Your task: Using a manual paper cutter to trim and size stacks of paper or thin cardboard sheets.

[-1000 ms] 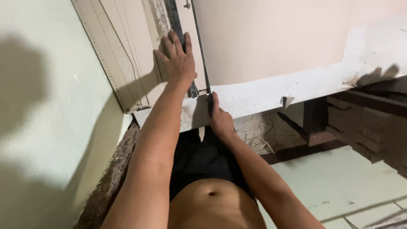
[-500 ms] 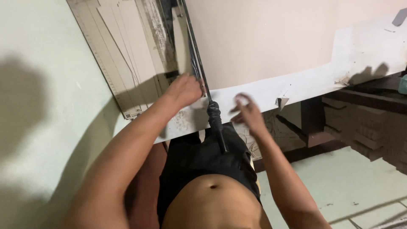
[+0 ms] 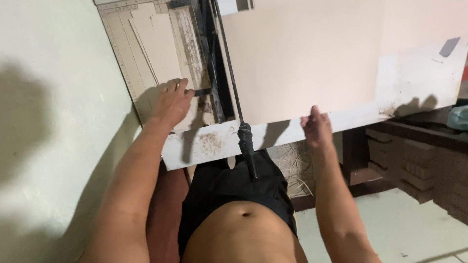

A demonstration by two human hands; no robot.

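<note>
**A:** Since the head camera is the only view, where do the hands sit?

**B:** The left hand (image 3: 171, 104) lies flat on the cutter board (image 3: 146, 44), fingers spread toward the pale strips (image 3: 158, 46) stacked there. Its grip is apart and closes on nothing. The right hand (image 3: 317, 129) is at the near edge of the big sheet (image 3: 302, 58), fingers pointing up over it.

**A:** Is that right grip closed on the sheet?

**B:** I cannot tell. I see the back of the hand, and the thumb is hidden, so it may be pinching the edge or only touching it.

**A:** And the sheet?

**B:** It lies flat on the desk (image 3: 204, 146), to the right of the blade arm (image 3: 229, 63), with its left edge running along the arm. The arm's black handle (image 3: 245, 141) hangs past the desk's front edge, and neither hand is on it.

**A:** So what stage is this?

**B:** My judgement is that the sheet is being placed, not cut. One hand is on the board, one is at the sheet, and the handle is free.

**A:** What would a cut call for?

**B:** The sheet's edge squared against the ruled side of the board, a hand pressing it flat well clear of the blade line, and the other hand on the handle.

**A:** Anything else around?

**B:** A pale wall (image 3: 48, 122) stands on the left, and stacked boards (image 3: 414, 151) sit low on the right.
</note>
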